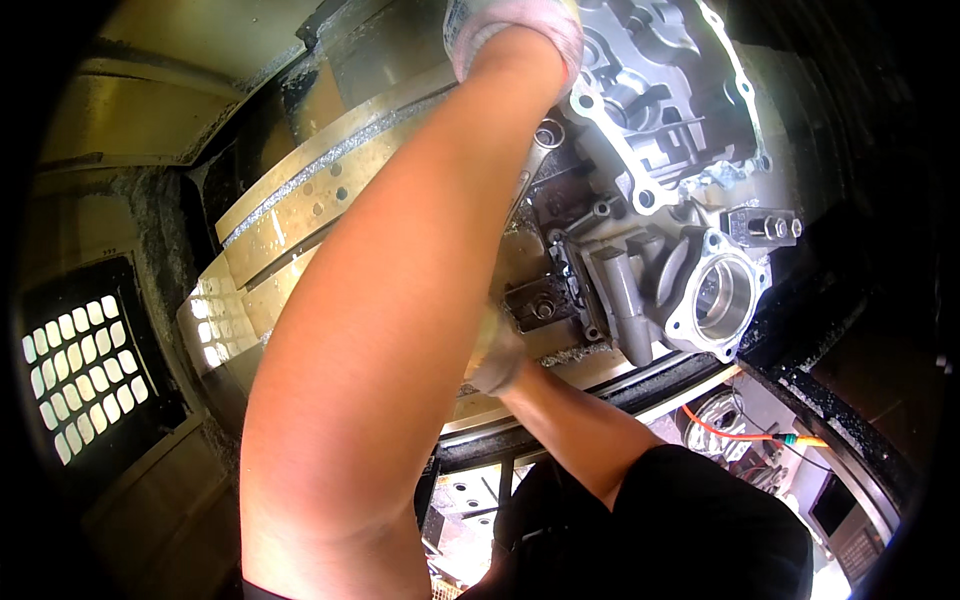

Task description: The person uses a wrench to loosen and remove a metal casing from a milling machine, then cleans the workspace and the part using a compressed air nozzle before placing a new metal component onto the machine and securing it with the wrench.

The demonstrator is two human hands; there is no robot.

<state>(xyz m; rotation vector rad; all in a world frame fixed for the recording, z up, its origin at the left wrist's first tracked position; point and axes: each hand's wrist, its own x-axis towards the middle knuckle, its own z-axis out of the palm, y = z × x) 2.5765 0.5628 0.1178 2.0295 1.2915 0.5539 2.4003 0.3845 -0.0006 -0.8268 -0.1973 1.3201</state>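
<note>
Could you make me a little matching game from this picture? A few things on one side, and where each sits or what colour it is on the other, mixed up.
Things:
1. metal casting
2. orange cable
3. left hand
4. slotted grid panel

Descriptions:
A. gloved, at the top edge of the picture
B. at the far left, with pale openings
C. grey, clamped on the machine fixture at upper right
D. thin and bright, at lower right

Pairs: 1-C, 2-D, 3-A, 4-B
</note>
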